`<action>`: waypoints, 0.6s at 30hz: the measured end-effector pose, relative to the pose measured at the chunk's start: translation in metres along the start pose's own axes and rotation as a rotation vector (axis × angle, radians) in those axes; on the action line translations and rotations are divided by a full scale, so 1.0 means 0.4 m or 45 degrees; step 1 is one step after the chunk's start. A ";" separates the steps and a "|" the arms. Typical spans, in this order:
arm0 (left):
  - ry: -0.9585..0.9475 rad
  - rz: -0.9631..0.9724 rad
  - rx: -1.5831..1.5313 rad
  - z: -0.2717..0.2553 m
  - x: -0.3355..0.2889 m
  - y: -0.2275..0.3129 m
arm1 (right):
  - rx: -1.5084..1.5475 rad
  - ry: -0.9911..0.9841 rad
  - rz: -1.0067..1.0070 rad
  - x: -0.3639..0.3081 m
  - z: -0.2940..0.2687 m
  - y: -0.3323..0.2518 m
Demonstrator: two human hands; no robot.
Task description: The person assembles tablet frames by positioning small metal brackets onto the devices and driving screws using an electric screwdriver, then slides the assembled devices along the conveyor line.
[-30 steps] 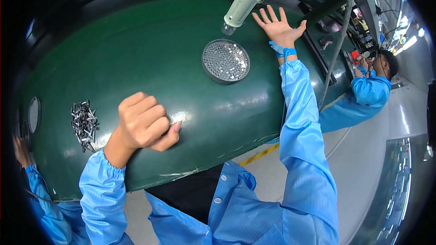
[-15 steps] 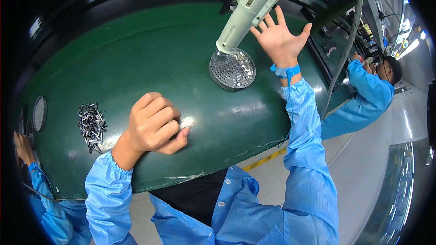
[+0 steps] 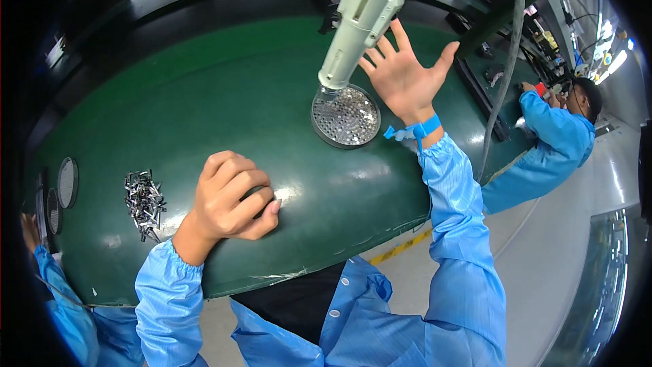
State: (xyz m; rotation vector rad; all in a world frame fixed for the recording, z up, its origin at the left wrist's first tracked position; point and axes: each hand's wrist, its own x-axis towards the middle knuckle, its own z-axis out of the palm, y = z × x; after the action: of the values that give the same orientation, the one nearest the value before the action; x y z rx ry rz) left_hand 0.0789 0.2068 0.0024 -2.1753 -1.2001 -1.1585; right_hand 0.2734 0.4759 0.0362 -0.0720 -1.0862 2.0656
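My left hand (image 3: 233, 199) rests near the table's front edge, its fingers curled closed. A dark patch shows between its fingers and thumb; what lies inside cannot be made out. My right hand (image 3: 405, 81) is held out with the palm up and fingers spread, holding nothing. A blue wrist strap circles its wrist. Just left of that hand hangs a pale powered screwdriver (image 3: 358, 26), tip down; its body covers part of the fingertips. Below the tip stands a round dark dish (image 3: 343, 145) holding many small silvery pieces. Left of my left hand lies a heap of small dark and silvery metal parts (image 3: 144, 205).
The green table (image 3: 224, 95) carries two round dishes, one grey (image 3: 68, 182), at its far left. A grey cable (image 3: 506, 71) runs down at the right. Co-workers in blue sleeves sit at the left and right (image 3: 557, 132). A dark rail (image 3: 483, 98) borders the right side.
My left fingers have loosened slightly, showing a dark patch between them. The right hand has shifted a little left and nearer, thumb still spread. The whole view has moved slightly.
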 end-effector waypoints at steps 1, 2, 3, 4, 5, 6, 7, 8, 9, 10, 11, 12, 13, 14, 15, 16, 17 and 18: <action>-0.002 -0.002 -0.011 -0.001 0.000 0.000 | -0.124 -0.038 -0.009 0.001 0.001 0.004; -0.005 -0.005 -0.020 -0.002 -0.001 0.001 | -0.211 -0.003 -0.055 -0.005 0.003 0.011; -0.007 -0.009 -0.007 0.000 0.000 0.001 | -0.203 -0.015 -0.051 -0.010 -0.001 0.014; -0.008 -0.007 -0.019 0.001 0.001 0.001 | -0.345 -0.053 -0.132 -0.015 -0.011 0.017; -0.009 -0.005 -0.030 0.003 0.002 0.001 | -0.485 -0.091 -0.215 -0.014 -0.024 0.021; -0.007 0.003 -0.032 0.006 0.001 0.001 | -0.569 -0.184 -0.314 -0.008 -0.039 0.026; -0.013 -0.006 -0.012 0.002 -0.001 0.000 | -0.553 -0.200 -0.308 -0.005 -0.048 0.033; -0.018 0.003 -0.026 -0.004 -0.002 -0.001 | -0.776 -0.165 -0.391 -0.005 -0.057 0.039; -0.026 0.006 -0.036 -0.009 -0.007 0.000 | -0.991 -0.133 -0.469 -0.007 -0.067 0.052; -0.025 0.011 -0.039 -0.009 -0.008 -0.003 | -1.098 -0.070 -0.534 -0.007 -0.059 0.063; -0.031 -0.010 -0.008 -0.006 -0.008 -0.006 | -1.184 0.017 -0.578 -0.025 -0.051 0.061; -0.014 0.003 -0.033 -0.009 -0.009 -0.006 | -1.319 0.073 -0.598 -0.032 -0.042 0.067; 0.007 0.017 -0.056 -0.009 -0.010 -0.007 | -1.455 0.124 -0.621 -0.035 -0.038 0.070; 0.025 0.019 -0.064 -0.006 -0.010 -0.008 | -1.448 0.149 -0.651 -0.037 -0.033 0.073; 0.045 0.026 -0.081 0.001 -0.011 -0.011 | -1.446 0.182 -0.681 -0.043 -0.029 0.072; 0.033 0.025 -0.078 -0.004 -0.016 -0.013 | -1.534 0.182 -0.698 -0.041 -0.019 0.077; 0.051 0.025 -0.076 -0.007 -0.020 -0.013 | -1.627 0.182 -0.716 -0.040 -0.014 0.078; 0.072 0.031 -0.076 -0.009 -0.019 -0.011 | -1.620 0.189 -0.710 -0.040 -0.016 0.080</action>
State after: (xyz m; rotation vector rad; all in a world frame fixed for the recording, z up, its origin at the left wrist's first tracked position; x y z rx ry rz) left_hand 0.0713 0.2029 -0.0019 -2.1792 -1.1263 -1.2522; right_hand 0.2674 0.4592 0.0046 -0.4730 -1.8795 0.6464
